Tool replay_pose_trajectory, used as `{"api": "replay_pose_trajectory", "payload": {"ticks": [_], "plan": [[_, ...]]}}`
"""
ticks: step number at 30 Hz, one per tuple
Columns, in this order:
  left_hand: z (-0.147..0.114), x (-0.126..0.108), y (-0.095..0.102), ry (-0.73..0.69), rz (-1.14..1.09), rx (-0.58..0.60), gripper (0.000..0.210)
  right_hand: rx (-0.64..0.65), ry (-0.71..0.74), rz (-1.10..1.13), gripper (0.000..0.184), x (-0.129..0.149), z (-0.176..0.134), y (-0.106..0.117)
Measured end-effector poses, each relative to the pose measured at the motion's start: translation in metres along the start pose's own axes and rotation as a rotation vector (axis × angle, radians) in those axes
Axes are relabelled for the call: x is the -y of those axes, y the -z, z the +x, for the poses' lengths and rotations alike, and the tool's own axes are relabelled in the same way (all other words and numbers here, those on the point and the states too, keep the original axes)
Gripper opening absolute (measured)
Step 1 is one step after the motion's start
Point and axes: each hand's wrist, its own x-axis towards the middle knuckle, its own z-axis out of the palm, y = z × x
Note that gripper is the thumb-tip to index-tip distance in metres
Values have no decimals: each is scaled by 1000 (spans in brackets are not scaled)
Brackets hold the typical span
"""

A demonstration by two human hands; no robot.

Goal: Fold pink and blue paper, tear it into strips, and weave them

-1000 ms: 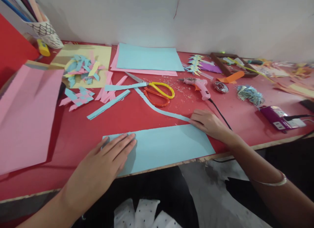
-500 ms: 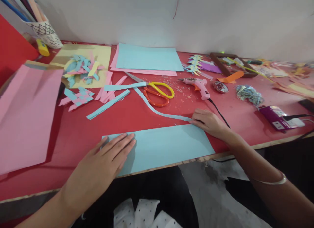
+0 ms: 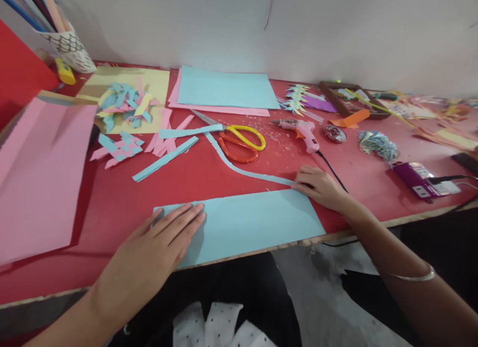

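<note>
My left hand [image 3: 160,242] lies flat, fingers stretched out, on the left end of a light blue sheet of paper [image 3: 254,222] at the table's front edge. At the sheet's far right corner, my right hand [image 3: 317,187] pinches the end of a long narrow blue paper strip [image 3: 250,174]. The strip curves away to the left, its far end by the scissors [image 3: 239,138] with yellow and red handles. Other blue strips [image 3: 166,159] lie left of the scissors. A woven piece of pink and blue strips [image 3: 120,149] is beside them.
Pink paper [image 3: 45,177] stands at the left. Behind are a pile of folded paper pieces [image 3: 125,105], stacked blue and pink sheets [image 3: 227,88], a pink glue gun [image 3: 300,130] with its cord, a tinsel bundle [image 3: 379,145] and a purple power adapter [image 3: 421,180].
My right hand has shifted very slightly to the right with the strip's end. The left hand and the blue sheet stay almost as they were.
</note>
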Motion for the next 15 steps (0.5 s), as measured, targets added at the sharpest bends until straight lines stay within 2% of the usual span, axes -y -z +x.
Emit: {"api": "replay_pose_trajectory", "payload": {"ticks": [10, 15], "plan": [[-1, -1, -1, 9, 2, 6, 40, 41, -107, 85, 30, 2, -1, 6], [0, -1, 0, 17, -5, -1, 40, 46, -93, 98, 31, 0, -2, 5]]}}
